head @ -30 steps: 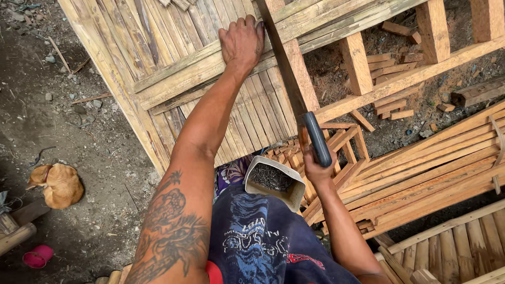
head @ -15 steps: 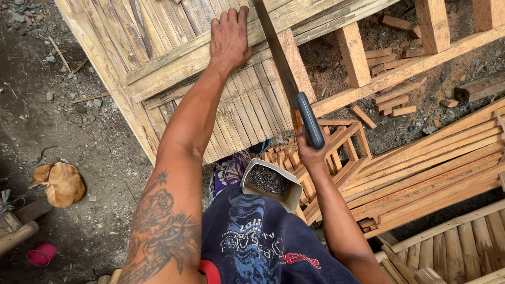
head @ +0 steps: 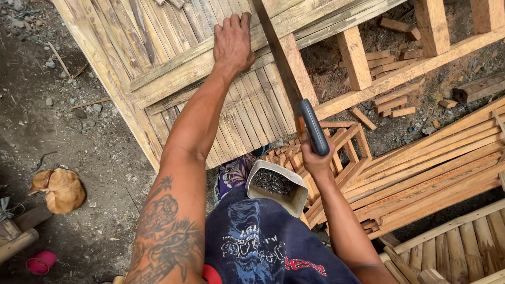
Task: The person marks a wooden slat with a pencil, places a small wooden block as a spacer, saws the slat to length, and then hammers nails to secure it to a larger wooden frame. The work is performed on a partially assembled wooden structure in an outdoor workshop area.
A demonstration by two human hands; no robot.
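Left hand (head: pixel 232 42) flat on bamboo panel (head: pixel 173 68); right hand (head: pixel 314 160) grips, seemingly, a hammer (head: pixel 313 126).

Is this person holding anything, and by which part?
The right hand holds a hammer by the lower end of its dark handle; its head cannot be made out. The left hand lies flat on the bamboo-slat panel, holding nothing.

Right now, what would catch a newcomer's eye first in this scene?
Probably the tattooed left arm reaching up the middle, its left hand flat on the slatted bamboo panel. Next, the right hand gripping a dark-handled tool right of centre, above a cut-open container of nails at the waist. A tan animal lies curled on the dirt at left.
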